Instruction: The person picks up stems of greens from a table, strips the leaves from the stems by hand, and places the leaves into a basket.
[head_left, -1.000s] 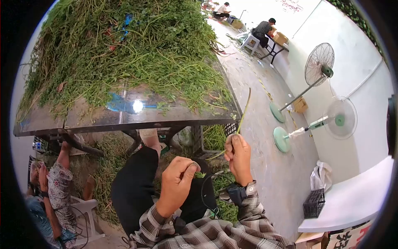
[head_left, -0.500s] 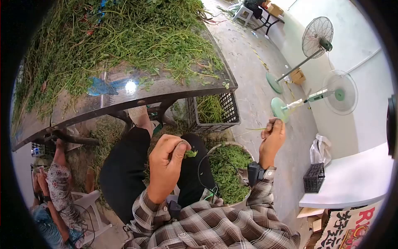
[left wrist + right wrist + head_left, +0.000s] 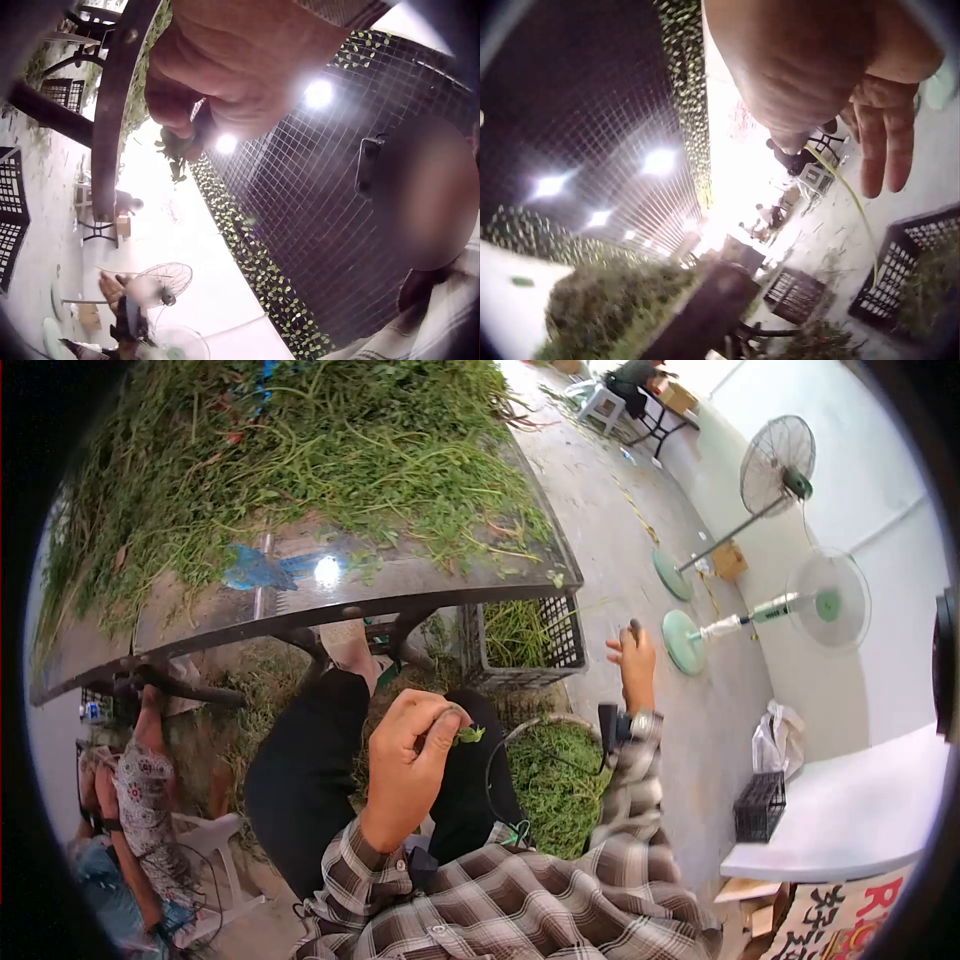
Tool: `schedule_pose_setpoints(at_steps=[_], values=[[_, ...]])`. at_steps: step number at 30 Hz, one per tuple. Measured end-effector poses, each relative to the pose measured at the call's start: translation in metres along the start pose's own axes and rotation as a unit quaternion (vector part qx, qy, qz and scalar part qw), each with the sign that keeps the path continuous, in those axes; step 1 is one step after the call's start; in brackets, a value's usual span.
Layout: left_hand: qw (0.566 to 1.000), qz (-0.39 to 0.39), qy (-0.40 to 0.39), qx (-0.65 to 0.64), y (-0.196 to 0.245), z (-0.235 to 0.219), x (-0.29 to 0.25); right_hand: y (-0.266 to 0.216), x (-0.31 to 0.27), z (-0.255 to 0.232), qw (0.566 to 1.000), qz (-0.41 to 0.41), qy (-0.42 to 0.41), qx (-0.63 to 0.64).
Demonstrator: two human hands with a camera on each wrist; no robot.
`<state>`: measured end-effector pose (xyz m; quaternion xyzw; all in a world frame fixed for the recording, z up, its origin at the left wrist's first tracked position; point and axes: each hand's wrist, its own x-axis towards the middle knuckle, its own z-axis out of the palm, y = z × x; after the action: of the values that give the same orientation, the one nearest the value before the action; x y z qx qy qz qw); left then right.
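My left hand [image 3: 408,765] pinches a small leafy green sprig [image 3: 468,735] between thumb and fingers, over my lap. In the left wrist view its leaves [image 3: 174,154] stick out past the fingertips. Farther right and forward, my right hand [image 3: 636,665] reaches out beside the table. A long thin green stem [image 3: 846,187] runs from its thumb and forefinger tips in the right wrist view, while two other fingers [image 3: 885,150] stretch out straight. A round tub [image 3: 560,790] full of cut greens stands below, between my lap and right forearm.
A big heap of leafy stems [image 3: 330,450] covers the dark table [image 3: 400,588]. Under its right corner is a black crate [image 3: 525,675] with stems inside. Two standing fans [image 3: 778,465] and a white table [image 3: 840,815] are at right; another person [image 3: 140,800] sits at left.
My right hand has moved away from the left hand, out to the right, and its fingers have spread. The left hand keeps its sprig, slightly farther left. The view has tilted, revealing the tub.
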<state>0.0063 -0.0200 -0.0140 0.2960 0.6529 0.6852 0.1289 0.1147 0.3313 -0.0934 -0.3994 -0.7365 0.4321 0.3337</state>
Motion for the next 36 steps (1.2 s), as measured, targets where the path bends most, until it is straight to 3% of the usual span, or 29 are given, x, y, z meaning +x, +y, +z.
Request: schedule_pose_setpoints(at_steps=[2, 3, 5, 8, 11, 12, 13, 16, 18, 21, 24, 26, 29, 31, 32, 33, 34, 36], values=[[1.000, -0.005, 0.009, 0.005, 0.003, 0.000, -0.001, -0.014, -0.028, 0.007, 0.993, 0.055, -0.051, 0.095], [1.000, -0.005, 0.010, 0.008, 0.002, 0.000, -0.001, -0.025, -0.044, 0.007, 0.983, 0.071, -0.137, 0.097], [0.997, 0.022, -0.014, 0.073, -0.001, 0.000, -0.002, -0.041, -0.076, 0.019, 0.948, 0.095, -0.267, 0.142], [0.999, -0.008, -0.041, 0.021, -0.012, 0.006, -0.004, -0.082, -0.125, 0.045, 0.878, 0.101, -0.420, 0.208], [0.994, -0.076, -0.060, -0.049, -0.016, 0.010, -0.006, -0.119, -0.155, 0.061, 0.846, 0.083, -0.479, 0.219], [0.996, -0.065, -0.049, -0.043, -0.017, 0.009, -0.006, -0.123, -0.158, 0.063, 0.841, 0.056, -0.503, 0.191], [0.996, -0.063, -0.050, -0.027, -0.017, 0.008, -0.005, -0.127, -0.165, 0.065, 0.826, 0.102, -0.501, 0.238], [0.998, -0.046, -0.049, 0.012, -0.015, 0.003, -0.004, -0.114, -0.161, 0.069, 0.819, 0.095, -0.521, 0.220], [0.993, -0.091, -0.067, -0.035, -0.005, 0.003, -0.006, -0.119, -0.165, 0.066, 0.817, 0.119, -0.502, 0.257], [0.995, -0.042, -0.074, 0.052, -0.023, 0.008, -0.008, -0.122, -0.168, 0.063, 0.816, 0.155, -0.487, 0.268], [0.994, -0.043, -0.084, 0.050, -0.026, 0.011, -0.008, -0.121, -0.168, 0.054, 0.850, 0.159, -0.453, 0.216], [0.995, -0.039, -0.079, 0.046, -0.021, 0.011, -0.008, -0.114, -0.164, 0.038, 0.876, 0.176, -0.396, 0.211], [0.996, -0.031, -0.068, 0.049, -0.020, 0.010, -0.008, -0.086, -0.152, 0.002, 0.946, 0.132, -0.269, 0.125], [0.997, -0.025, -0.056, 0.054, -0.023, 0.008, -0.007, -0.050, -0.141, -0.033, 0.977, 0.062, -0.197, -0.042], [0.997, -0.017, -0.055, 0.054, -0.025, 0.008, -0.008, -0.011, -0.135, -0.056, 0.961, -0.091, -0.137, -0.223], [0.997, -0.010, -0.052, 0.054, -0.026, 0.007, -0.009, 0.025, -0.135, -0.075, 0.886, -0.243, -0.069, -0.389], [0.998, -0.009, -0.042, 0.052, -0.027, 0.007, -0.009, 0.038, -0.142, -0.085, 0.883, -0.252, -0.073, -0.389], [0.998, -0.019, -0.041, 0.041, -0.025, 0.006, -0.012, 0.051, -0.147, -0.103, 0.845, -0.349, 0.014, -0.405]])
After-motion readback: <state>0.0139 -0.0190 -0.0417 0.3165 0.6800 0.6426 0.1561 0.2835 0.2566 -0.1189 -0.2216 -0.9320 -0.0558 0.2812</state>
